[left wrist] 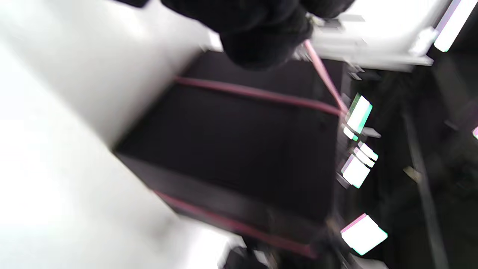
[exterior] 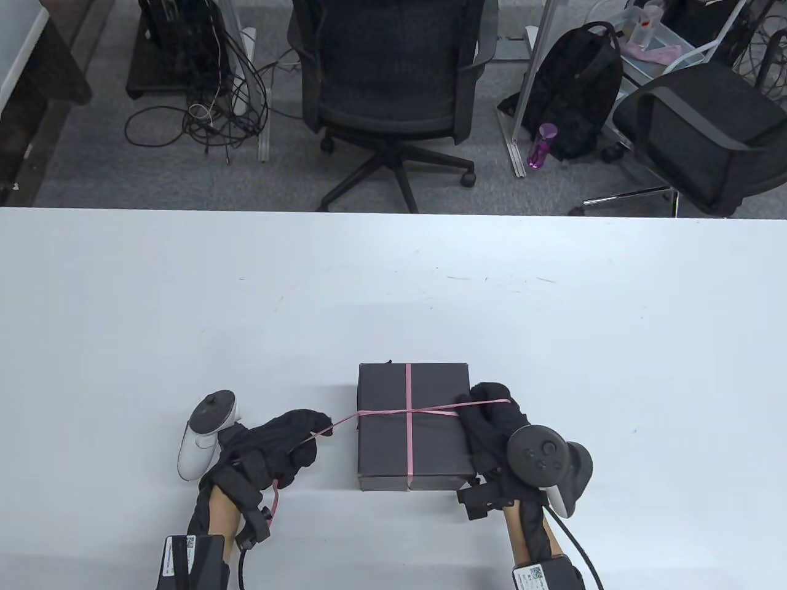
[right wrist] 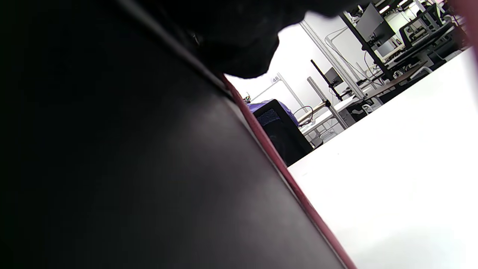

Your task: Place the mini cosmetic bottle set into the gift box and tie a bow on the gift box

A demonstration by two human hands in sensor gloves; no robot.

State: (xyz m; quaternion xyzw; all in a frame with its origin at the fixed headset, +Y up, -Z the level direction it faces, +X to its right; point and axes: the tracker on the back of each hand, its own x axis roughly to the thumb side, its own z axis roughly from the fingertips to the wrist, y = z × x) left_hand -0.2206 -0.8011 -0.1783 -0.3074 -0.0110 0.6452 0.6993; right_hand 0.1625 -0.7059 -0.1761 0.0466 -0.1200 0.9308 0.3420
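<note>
A closed black gift box (exterior: 413,426) lies on the white table (exterior: 393,295) near the front edge. A thin pink ribbon (exterior: 407,424) crosses its lid lengthwise and sideways. My left hand (exterior: 289,444) is left of the box and pinches one ribbon end, pulled taut off the box's left edge. My right hand (exterior: 492,418) lies against the box's right side and holds the other ribbon end (exterior: 492,402). In the left wrist view the box (left wrist: 239,149) and ribbon (left wrist: 261,93) are blurred. The right wrist view shows the box side (right wrist: 130,168) very close. No cosmetic bottles are visible.
Beyond the table's far edge stand two black office chairs (exterior: 393,80), a black backpack (exterior: 578,86), a purple bottle (exterior: 541,144) and tangled cables (exterior: 209,104) on the floor.
</note>
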